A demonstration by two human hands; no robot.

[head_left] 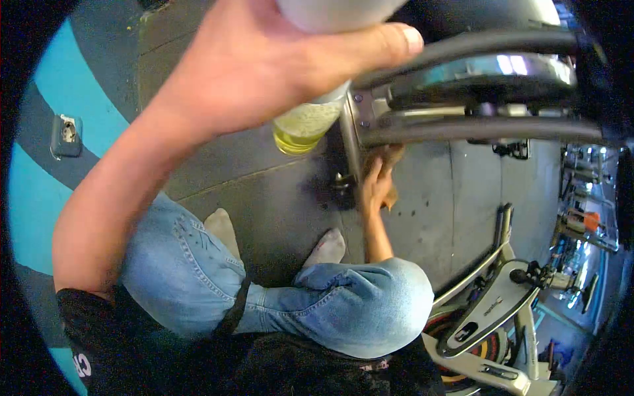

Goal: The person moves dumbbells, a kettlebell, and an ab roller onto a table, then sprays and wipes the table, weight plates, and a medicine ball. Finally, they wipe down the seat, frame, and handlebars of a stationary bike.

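Observation:
Close to the camera, my left hand is wrapped around a bottle. Yellow-green liquid shows in its clear lower part, below my palm; a whitish rounded part appears above the hand, blurred. My right hand reaches down past my knee, beside the metal frame of a gym machine. Its fingers are closed on a brownish cloth, whose edges stick out around them. Dark curved tubes of the machine extend to the right from that frame.
A stationary bike stands at the lower right. More gym equipment is farther off at the right edge. A floor socket box lies on the turquoise-and-grey floor at left. My socked feet rest on dark mats.

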